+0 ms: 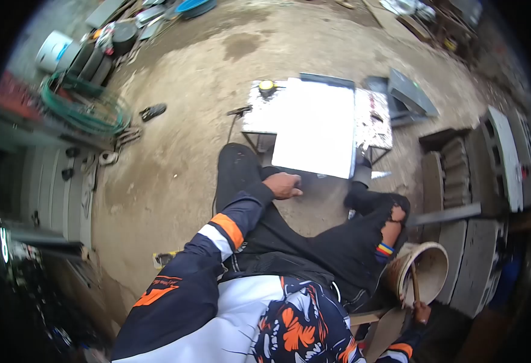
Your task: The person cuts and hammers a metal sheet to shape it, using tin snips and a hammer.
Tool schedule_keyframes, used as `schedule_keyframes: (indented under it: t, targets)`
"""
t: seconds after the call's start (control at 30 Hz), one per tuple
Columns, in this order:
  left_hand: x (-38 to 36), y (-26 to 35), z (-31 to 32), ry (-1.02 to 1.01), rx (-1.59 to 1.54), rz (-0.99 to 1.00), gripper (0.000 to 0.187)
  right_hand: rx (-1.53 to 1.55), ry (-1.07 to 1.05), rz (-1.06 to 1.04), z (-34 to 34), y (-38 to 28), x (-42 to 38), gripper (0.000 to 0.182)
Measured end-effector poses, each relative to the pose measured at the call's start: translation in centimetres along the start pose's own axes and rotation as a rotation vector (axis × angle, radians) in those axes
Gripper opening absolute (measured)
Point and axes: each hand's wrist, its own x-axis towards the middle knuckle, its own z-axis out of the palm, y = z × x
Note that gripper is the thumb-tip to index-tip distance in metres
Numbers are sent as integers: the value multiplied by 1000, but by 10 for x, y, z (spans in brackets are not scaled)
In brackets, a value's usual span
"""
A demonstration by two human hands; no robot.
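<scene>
My left hand (283, 186) rests by my dark-trousered leg, just below the near edge of a bright white sheet (315, 127). Its fingers are loosely curled together, with nothing visible in them. The sheet lies on a low, speckled table (262, 115), beside a yellow and black tape measure (267, 89). At the lower right, my right hand (421, 313) is closed around a wooden handle (415, 283). The handle leans inside a tilted, dirty white bucket (433, 272), and its far end is hard to make out.
Concrete blocks (456, 175) and a grey metal bar (446, 213) are at the right. Grey metal pieces (411, 94) lie behind the table. A coiled green hose (84, 112), a white bucket (58, 51) and a black shoe (153, 112) are at the left. A cord runs beside my leg.
</scene>
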Motion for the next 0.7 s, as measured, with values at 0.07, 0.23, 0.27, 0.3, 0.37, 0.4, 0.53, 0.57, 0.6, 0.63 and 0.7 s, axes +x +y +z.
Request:
schedule_keyframes:
  t: [0.07, 0.23, 0.27, 0.3, 0.37, 0.4, 0.53, 0.57, 0.6, 0.63, 0.7]
  targets:
    - [9, 32, 8, 53, -29, 6, 42, -184, 95, -216, -26, 15, 27, 25]
    - [-17, 14, -17, 234, -170, 38, 41, -921, 171, -236, -20, 48, 94, 30]
    - [-17, 19, -21, 241, -180, 30, 42, -887, 152, -279, -20, 27, 101, 29]
    - [-17, 25, -26, 247, -196, 20, 43, -860, 127, -321, -19, 7, 104, 29]
    - [-13, 35, -25, 313, -318, 91, 43, -820, 61, -378, -22, -26, 92, 28]
    - [-13, 40, -29, 321, -382, 111, 41, -797, 28, -394, -23, -39, 83, 27]
    - [0, 45, -30, 522, -499, 187, 39, -897, 136, -585, -1, -149, 69, 23]
    - [1, 41, -29, 542, -520, 172, 39, -692, 73, -532, -1, -176, 80, 21]
    - [2, 38, -29, 567, -522, 168, 37, -487, 11, -472, 2, -200, 86, 19]
    - [5, 37, -28, 591, -521, 166, 36, -511, 10, -483, 10, -234, 73, 19]
    - [17, 40, -17, 642, -567, 141, 35, -303, 95, -393, 27, -306, 36, 34]
